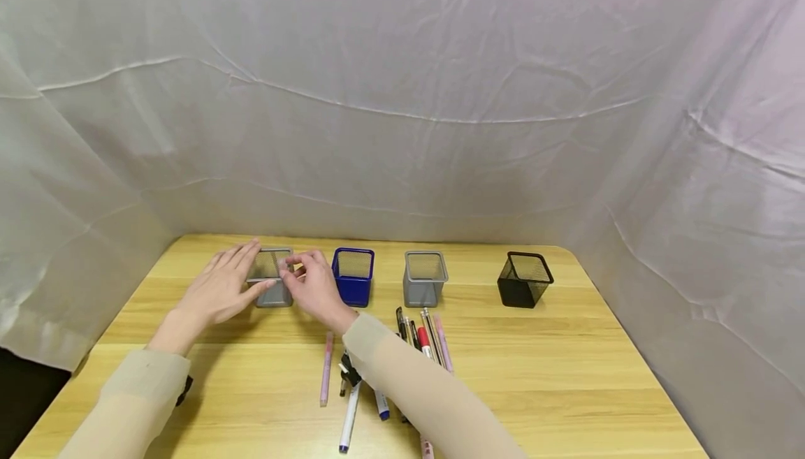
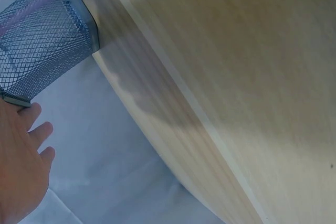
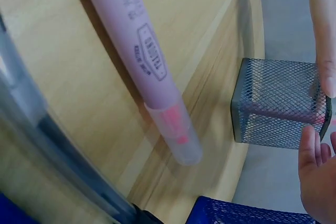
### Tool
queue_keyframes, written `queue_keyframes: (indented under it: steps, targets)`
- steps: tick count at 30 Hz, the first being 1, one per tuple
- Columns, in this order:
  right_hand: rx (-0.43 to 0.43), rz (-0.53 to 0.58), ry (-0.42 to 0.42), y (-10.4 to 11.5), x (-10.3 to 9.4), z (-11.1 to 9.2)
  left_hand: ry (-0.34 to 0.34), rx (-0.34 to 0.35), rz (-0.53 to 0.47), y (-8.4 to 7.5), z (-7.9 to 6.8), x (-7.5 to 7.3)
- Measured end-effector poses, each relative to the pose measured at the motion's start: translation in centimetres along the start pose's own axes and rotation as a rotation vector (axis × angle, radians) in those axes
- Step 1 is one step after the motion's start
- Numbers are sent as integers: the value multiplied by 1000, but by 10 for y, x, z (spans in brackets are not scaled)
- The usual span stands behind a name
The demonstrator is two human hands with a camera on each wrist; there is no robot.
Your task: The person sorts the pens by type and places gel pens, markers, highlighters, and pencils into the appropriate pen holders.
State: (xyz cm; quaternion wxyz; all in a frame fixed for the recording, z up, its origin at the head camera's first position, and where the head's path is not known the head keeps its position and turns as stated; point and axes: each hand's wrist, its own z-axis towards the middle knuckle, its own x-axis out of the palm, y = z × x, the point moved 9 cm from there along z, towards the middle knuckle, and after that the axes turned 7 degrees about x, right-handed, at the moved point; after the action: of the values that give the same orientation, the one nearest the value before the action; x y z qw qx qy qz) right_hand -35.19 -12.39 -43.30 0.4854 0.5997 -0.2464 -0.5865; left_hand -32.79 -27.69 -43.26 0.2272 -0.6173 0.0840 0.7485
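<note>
A grey mesh pen holder (image 1: 274, 296) stands at the far left of the row. My left hand (image 1: 223, 288) is at its left side, fingers extended along the rim and thumb across the front; the left wrist view has this hand (image 2: 21, 166) by the rim too. From the right, my right hand (image 1: 317, 291) pinches the upper end of a pink highlighter at the rim. Through the mesh in the right wrist view, the highlighter's barrel (image 3: 278, 113) shows inside the holder, with the right fingers (image 3: 308, 148) at its top.
A blue holder (image 1: 353, 293), a second grey holder (image 1: 423, 293) and a black holder (image 1: 518, 293) continue the row rightward. One lilac highlighter (image 1: 326, 368) lies in front. Pens and markers (image 1: 430, 337) lie around and under the right forearm, including a white marker (image 1: 349, 417).
</note>
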Motion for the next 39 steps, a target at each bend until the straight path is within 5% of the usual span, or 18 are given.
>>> queue_keyframes:
  steps: [10, 21, 39]
  targets:
    - [-84, 66, 0, 23, -21, -11, 8, -5, -24, 1, 0, -1]
    - [-181, 161, -61, 40, -66, -23, -2, 1, -34, 3, -1, -1]
    - [-236, 204, -148, 28, -143, -47, -3, 6, -21, 7, -3, 0]
